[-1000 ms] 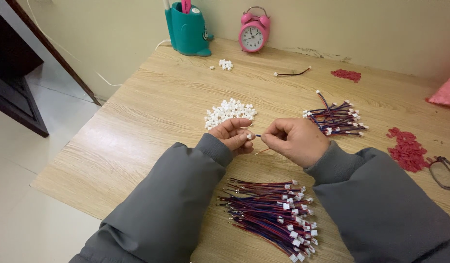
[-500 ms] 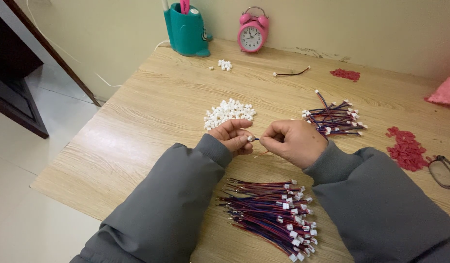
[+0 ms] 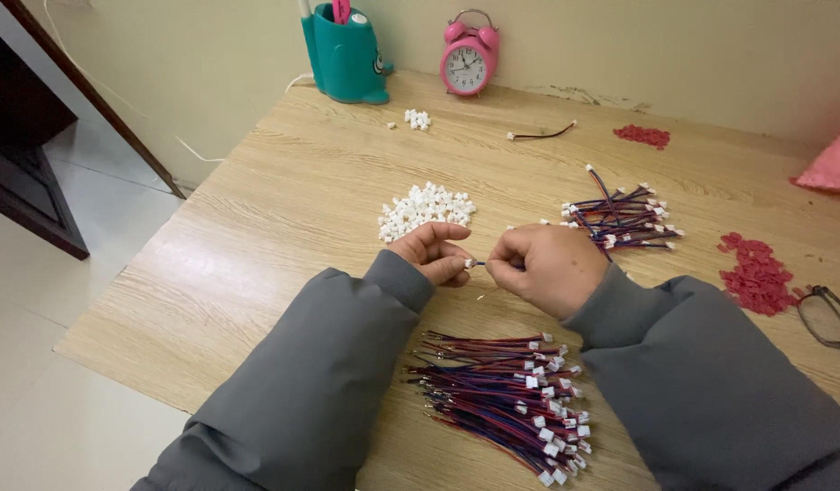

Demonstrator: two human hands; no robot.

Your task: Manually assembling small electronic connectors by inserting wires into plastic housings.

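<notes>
Left hand (image 3: 434, 256): fingers pinched shut on small white connector (image 3: 471, 263), frame centre.
Right hand (image 3: 549, 266): fingertips closed on the same connector's wire end.

— What is the person wearing?
— A grey jacket of plain, smooth cloth. Both sleeves are thick and padded, with soft folds along the forearms.
— How do the sleeves end?
— In plain cuffs at the wrists, just behind the left hand (image 3: 431, 255) and right hand (image 3: 547, 266). Both hands are bare: no gloves, rings or watch visible.
</notes>
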